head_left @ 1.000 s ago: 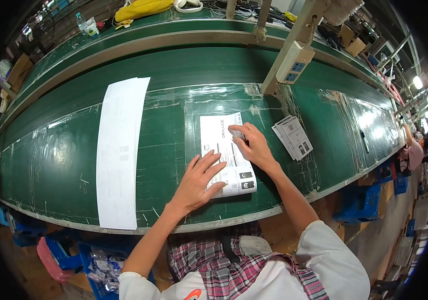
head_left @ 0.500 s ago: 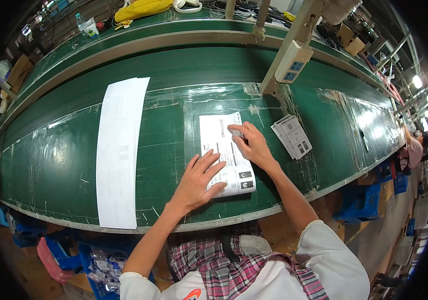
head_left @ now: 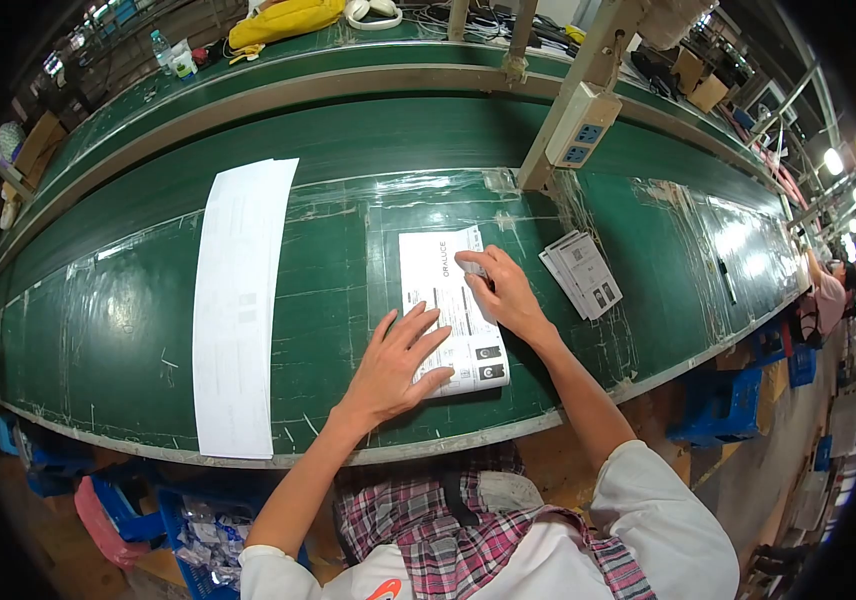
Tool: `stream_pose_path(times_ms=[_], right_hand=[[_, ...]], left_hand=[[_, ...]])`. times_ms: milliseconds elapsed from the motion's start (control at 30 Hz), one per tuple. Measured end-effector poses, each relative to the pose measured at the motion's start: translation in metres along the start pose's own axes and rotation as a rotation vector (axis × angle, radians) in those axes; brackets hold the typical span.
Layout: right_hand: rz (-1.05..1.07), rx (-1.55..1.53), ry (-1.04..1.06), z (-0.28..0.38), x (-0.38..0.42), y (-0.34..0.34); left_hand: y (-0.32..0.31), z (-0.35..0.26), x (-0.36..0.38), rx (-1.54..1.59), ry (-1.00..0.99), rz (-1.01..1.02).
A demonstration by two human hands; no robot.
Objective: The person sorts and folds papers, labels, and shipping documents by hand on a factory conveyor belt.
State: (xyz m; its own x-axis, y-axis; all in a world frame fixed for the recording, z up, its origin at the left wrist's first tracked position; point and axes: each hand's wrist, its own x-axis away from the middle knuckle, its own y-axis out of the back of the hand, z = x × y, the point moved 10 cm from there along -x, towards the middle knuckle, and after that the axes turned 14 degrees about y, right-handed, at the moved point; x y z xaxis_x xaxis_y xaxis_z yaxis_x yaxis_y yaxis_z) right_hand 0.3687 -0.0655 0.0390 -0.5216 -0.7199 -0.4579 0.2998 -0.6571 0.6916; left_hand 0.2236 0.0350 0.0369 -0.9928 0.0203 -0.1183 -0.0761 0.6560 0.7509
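A printed leaflet (head_left: 435,265) marked ORALUCE lies on the green bench, its near end bent over to show dark product pictures. My left hand (head_left: 395,362) rests flat on its lower left part, fingers spread. Toward the leaflet's upper right edge, my right hand (head_left: 504,292) presses down with curled fingers. Something small and greyish shows beneath those fingers, too hidden to name. To the right of this hand sits a small stack of folded leaflets (head_left: 582,272). A long stack of white sheets (head_left: 238,310) lies on the left.
A post with a socket box (head_left: 580,130) rises behind the folded stack. Beyond the bench rail are a yellow bag (head_left: 283,22) and white headphones (head_left: 373,12). Blue crates (head_left: 718,408) stand below the bench edge. Another person (head_left: 828,300) is at far right.
Both hands stay almost in place on the leaflet. The view shifts very slightly; nothing has plainly been picked up or let go.
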Motion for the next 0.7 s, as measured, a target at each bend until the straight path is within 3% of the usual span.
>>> stream_pose_path(times_ms=[700], right_hand=[[-0.041,0.024,0.050,0.0045,0.0002,0.0037]], left_hand=[[-0.0018,0.0020,-0.0058,-0.002,0.020,0.032]])
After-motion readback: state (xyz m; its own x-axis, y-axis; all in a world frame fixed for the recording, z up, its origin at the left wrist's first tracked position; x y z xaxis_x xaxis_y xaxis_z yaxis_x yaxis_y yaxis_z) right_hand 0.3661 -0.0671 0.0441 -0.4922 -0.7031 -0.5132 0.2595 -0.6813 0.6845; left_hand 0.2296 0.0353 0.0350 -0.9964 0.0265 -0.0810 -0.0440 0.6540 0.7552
